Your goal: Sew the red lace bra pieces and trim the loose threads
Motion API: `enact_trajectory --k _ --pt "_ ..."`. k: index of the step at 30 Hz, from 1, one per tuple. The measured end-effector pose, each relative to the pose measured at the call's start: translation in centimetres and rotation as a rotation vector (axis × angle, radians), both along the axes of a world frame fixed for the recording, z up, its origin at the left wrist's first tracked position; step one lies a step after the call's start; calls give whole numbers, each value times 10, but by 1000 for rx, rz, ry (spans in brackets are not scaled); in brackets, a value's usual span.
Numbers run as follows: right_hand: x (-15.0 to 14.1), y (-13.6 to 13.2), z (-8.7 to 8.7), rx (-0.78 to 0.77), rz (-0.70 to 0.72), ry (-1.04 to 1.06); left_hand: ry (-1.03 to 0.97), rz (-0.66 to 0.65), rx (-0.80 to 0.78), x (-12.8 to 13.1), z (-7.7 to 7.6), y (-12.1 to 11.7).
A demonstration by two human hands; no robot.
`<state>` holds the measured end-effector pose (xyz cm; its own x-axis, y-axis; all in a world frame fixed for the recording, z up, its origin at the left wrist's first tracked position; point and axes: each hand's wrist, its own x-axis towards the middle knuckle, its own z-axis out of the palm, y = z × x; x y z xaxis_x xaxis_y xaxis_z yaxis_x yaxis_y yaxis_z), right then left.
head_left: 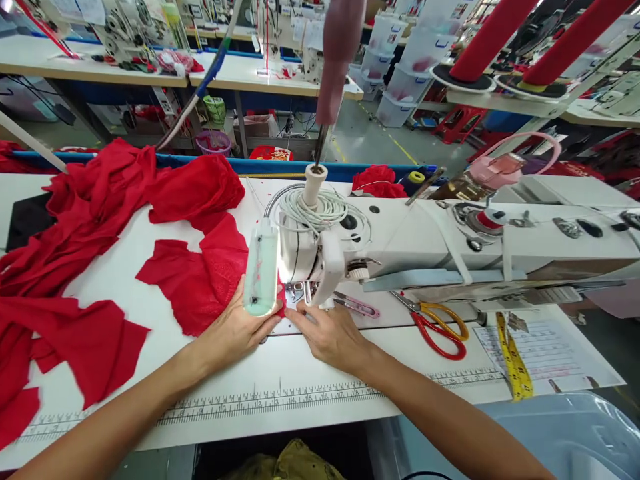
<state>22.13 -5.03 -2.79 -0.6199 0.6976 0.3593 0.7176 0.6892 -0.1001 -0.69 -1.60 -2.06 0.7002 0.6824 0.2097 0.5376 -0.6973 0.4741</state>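
Observation:
A red fabric piece with a lacy part (213,280) lies left of the needle area of a white sewing machine (405,230). My left hand (240,327) rests on its right edge, fingers closed on the cloth; a pale green lamp cover (262,270) hides some of them. My right hand (333,333) is just right of it, in front of the presser foot (309,291). Its thumb and fingertips are drawn together at the narrow red strip of cloth between both hands. The machine head partly hides these fingertips.
Heaped red fabric (90,213) covers the table's left side. Thread snips (357,305), scissors (440,327), a yellow tape measure (513,360) and a written sheet (550,353) lie to the right. A bottle with a pink lid (493,173) stands behind the machine.

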Motion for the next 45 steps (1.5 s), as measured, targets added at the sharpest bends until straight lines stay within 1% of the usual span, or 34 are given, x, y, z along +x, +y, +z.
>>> enact_trajectory --k 4,8,12,14,16,20,24,29,32,36,42,45 --pt "1 5 -5 22 -42 -46 -3 44 -29 4 -2 4" --pt "3 6 -4 53 -45 -51 -39 39 -52 3 -8 7" --pt "3 6 -5 47 -68 -71 -83 57 -138 3 -9 13" --pt "3 6 -5 43 -87 -83 -72 45 -186 4 -9 15" --pt "3 6 -6 38 -97 -89 -54 35 -197 6 -8 18" --pt "2 7 -6 54 -114 -107 -18 41 -153 6 -11 20" --pt "1 10 -6 84 -118 -95 -24 51 -100 5 -14 22" --pt "2 11 -5 85 -118 -45 16 46 -88 6 -8 20" --pt "4 11 -5 89 -110 -35 40 65 -2 4 -6 14" --pt "7 11 -6 122 -82 64 23 20 129 -1 -11 6" --pt "7 10 -9 167 -72 150 26 27 242 -3 -18 5" --pt "6 11 -10 177 -75 165 9 56 249 0 -18 6"
